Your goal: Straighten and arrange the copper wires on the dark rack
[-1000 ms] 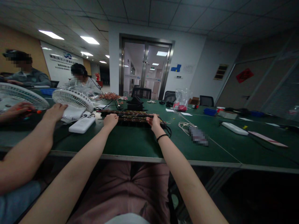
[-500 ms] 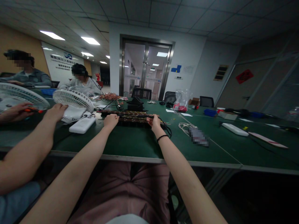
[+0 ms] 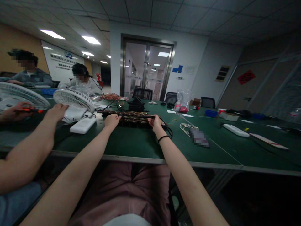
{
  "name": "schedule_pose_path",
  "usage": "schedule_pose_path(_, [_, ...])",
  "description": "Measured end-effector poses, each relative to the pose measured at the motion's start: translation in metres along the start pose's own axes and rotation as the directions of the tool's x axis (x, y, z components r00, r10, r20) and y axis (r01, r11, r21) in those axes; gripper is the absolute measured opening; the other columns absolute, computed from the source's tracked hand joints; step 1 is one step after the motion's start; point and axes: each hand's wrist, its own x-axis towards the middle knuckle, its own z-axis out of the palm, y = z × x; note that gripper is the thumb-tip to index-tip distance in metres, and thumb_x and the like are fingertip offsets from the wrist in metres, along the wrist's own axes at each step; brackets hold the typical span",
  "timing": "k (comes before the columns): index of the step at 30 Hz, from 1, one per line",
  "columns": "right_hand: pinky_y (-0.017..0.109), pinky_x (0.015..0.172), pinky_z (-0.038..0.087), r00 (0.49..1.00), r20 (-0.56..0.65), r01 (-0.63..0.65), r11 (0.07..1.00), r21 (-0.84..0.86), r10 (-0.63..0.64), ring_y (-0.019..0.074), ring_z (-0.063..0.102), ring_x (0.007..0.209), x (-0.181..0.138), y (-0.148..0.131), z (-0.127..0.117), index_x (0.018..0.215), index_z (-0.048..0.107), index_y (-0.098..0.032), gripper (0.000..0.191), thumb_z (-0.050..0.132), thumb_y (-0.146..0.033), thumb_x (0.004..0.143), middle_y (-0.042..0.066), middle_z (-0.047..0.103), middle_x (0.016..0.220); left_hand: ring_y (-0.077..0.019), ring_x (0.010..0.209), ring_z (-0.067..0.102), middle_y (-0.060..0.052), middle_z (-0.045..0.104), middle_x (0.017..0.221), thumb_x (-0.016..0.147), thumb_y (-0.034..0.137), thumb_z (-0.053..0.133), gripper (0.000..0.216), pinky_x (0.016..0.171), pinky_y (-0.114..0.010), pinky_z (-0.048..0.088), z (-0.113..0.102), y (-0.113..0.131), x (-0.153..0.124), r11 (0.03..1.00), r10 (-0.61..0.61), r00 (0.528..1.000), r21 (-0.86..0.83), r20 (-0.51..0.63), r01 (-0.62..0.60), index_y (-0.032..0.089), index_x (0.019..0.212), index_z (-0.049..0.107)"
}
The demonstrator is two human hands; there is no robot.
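Both my arms reach far out over the green table [image 3: 131,144]. My left hand [image 3: 111,121] is closed on the left part of a bundle of long dark strips with small gold dots [image 3: 134,118]. My right hand [image 3: 155,122], with a black band on the wrist, is closed on the right part of the same bundle. The strips lie flat, side by side, on a dark tray or base. A black device [image 3: 136,104] stands just behind them.
A co-worker's arm on my left reaches to a white desk fan [image 3: 73,102]; a white power bank [image 3: 82,125] lies beside it. A second fan [image 3: 18,95], a coiled white cable [image 3: 187,128], a plastic bag [image 3: 182,101], a power strip [image 3: 236,129] and two seated people are around.
Hardly anything differs. My hands stay on the strip bundle, and the view has shifted only slightly.
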Motion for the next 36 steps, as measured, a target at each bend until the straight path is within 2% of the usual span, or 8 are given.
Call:
schedule_pose_path(5, [0.014,0.036,0.04,1.0,0.007,-0.003,1.0,0.002,0.003,0.0075,0.052,0.035,0.0003,-0.0004,0.0004,0.076,0.053,-0.015,0.02,0.042,-0.025,0.09,-0.002,0.059,0.045,-0.0222,0.085,0.062,-0.007,0.068,0.083,0.086,0.039,0.047,0.028,0.066,-0.027,0.042,0.0008,-0.0003,0.0005,1.0,-0.012,1.0,0.019,0.006,0.012,0.021,0.071,0.062])
schedule_pose_path(36, [0.014,0.036,0.039,1.0,0.012,-0.002,1.0,0.001,0.002,0.0074,0.052,0.035,-0.0022,-0.0029,0.0007,0.075,0.054,-0.015,0.022,0.041,-0.024,0.09,-0.001,0.058,0.045,-0.0229,0.083,0.062,-0.007,0.067,0.082,0.085,0.039,0.046,0.027,0.066,-0.028,0.043,-0.0001,0.0005,-0.0002,1.0,-0.014,1.0,0.017,0.005,0.014,0.022,0.072,0.062])
